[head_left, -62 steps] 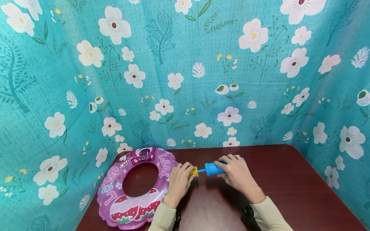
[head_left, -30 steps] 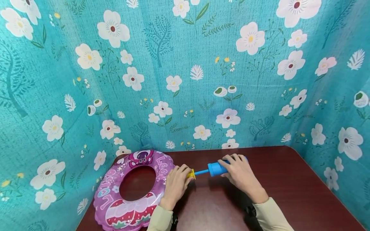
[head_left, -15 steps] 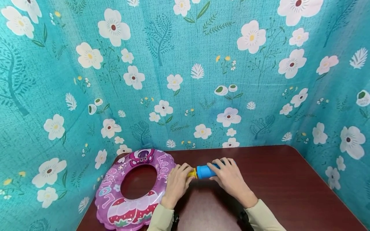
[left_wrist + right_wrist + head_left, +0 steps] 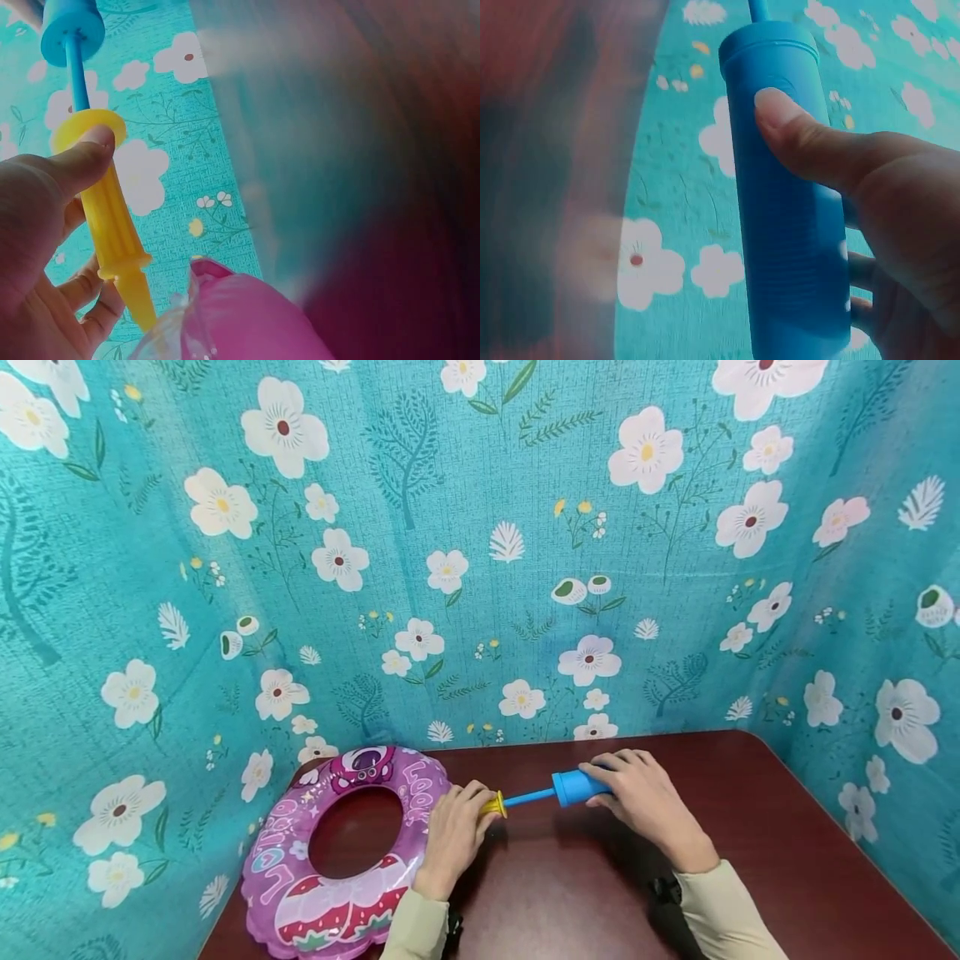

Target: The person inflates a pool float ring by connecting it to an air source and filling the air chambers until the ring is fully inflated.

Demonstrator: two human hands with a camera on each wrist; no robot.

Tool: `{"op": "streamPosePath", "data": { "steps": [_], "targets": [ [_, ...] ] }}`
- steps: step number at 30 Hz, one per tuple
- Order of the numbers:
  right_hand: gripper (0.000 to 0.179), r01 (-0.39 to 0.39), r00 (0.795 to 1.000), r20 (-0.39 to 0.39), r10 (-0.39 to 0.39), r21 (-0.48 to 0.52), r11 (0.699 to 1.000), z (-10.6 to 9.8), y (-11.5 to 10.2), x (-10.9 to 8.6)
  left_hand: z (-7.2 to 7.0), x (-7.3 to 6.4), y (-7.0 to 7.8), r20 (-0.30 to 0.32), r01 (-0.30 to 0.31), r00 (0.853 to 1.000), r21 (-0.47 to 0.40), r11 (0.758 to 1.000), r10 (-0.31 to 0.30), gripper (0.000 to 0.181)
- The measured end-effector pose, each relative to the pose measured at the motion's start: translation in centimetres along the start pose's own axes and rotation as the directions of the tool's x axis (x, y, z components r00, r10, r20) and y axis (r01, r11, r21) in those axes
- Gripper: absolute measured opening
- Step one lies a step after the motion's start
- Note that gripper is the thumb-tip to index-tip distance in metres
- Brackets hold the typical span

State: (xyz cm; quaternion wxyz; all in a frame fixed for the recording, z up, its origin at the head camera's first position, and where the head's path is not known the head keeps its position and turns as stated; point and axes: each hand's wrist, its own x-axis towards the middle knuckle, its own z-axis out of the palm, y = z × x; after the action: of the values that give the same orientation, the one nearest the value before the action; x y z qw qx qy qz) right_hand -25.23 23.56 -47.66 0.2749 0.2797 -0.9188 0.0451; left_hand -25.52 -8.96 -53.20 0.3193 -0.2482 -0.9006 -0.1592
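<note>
A hand air pump lies level between both hands, its blue barrel joined by a thin blue rod to a yellow nozzle piece. My left hand holds the yellow piece, thumb against its round flange. In the left wrist view the nozzle's tip meets a clear plastic valve on the purple-pink swim ring; how deep it sits cannot be told. My right hand grips the blue barrel, thumb along its side in the right wrist view. A long stretch of rod shows.
The swim ring, printed with strawberries and letters, lies on the left of the dark red-brown table. A teal flowered curtain hangs along the back and both sides.
The right hand drew the barrel away rightward, pushed it left against the yellow flange half a second ago, and has now pulled it right again, exposing the rod. The left hand stays nearly in place.
</note>
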Motion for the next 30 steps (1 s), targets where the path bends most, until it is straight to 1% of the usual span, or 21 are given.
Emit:
{"op": "streamPosePath", "data": {
  "steps": [3, 6, 10, 14, 16, 19, 22, 24, 27, 30],
  "targets": [
    [0.062, 0.054, 0.998, -0.015, -0.055, -0.069, 0.996, 0.7, -1.1, 0.4, 0.1, 0.1, 0.0, -0.013, -0.023, 1.000, 0.015, 1.000, 0.023, 0.022],
    [0.059, 0.080, 0.995, -0.044, -0.085, -0.113, 0.990, 1.6, -2.6, 0.7, 0.3, 0.1, 0.1, -0.017, -0.046, 0.999, 0.023, 0.999, 0.046, 0.020],
    [0.055, 0.090, 0.992, -0.073, -0.100, -0.126, 0.988, 2.7, -4.7, 0.9, 0.4, 0.1, 0.3, -0.010, -0.052, 0.999, 0.016, 0.999, 0.052, 0.019],
    [0.056, 0.084, 0.991, -0.092, -0.095, -0.116, 0.990, 3.6, -6.2, 1.1, 0.3, 0.0, 0.5, 0.025, -0.032, 0.999, 0.014, 0.999, 0.031, 0.020],
    [0.055, 0.074, 0.993, -0.085, -0.082, -0.097, 0.992, 3.7, -6.5, 1.1, 0.2, -0.1, 0.6, 0.042, -0.014, 0.999, 0.006, 1.000, 0.014, 0.021],
    [0.054, 0.056, 0.997, -0.050, -0.059, -0.059, 0.997, 3.4, -5.9, 0.9, 0.3, -0.1, 0.8, 0.050, -0.007, 0.999, -0.010, 1.000, 0.007, 0.021],
    [0.053, 0.022, 1.000, -0.012, -0.022, -0.032, 0.999, 2.5, -4.3, 0.7, 0.5, -0.1, 0.9, 0.047, -0.012, 0.999, -0.015, 1.000, 0.013, 0.021],
    [0.054, -0.005, 1.000, -0.006, 0.005, -0.021, 1.000, 1.7, -3.1, 0.5, 0.6, 0.0, 0.7, 0.035, -0.019, 0.999, -0.004, 1.000, 0.019, 0.020],
    [0.058, -0.035, 0.999, -0.012, 0.035, 0.001, 0.999, 0.6, -1.6, 0.4, 0.5, 0.1, 0.5, 0.002, -0.011, 1.000, 0.016, 1.000, 0.011, 0.022],
    [0.060, -0.042, 0.999, -0.014, 0.042, 0.011, 0.999, -0.1, -0.7, 0.2, 0.5, 0.1, 0.5, -0.019, -0.007, 1.000, 0.026, 1.000, 0.008, 0.023]
  ]
}}
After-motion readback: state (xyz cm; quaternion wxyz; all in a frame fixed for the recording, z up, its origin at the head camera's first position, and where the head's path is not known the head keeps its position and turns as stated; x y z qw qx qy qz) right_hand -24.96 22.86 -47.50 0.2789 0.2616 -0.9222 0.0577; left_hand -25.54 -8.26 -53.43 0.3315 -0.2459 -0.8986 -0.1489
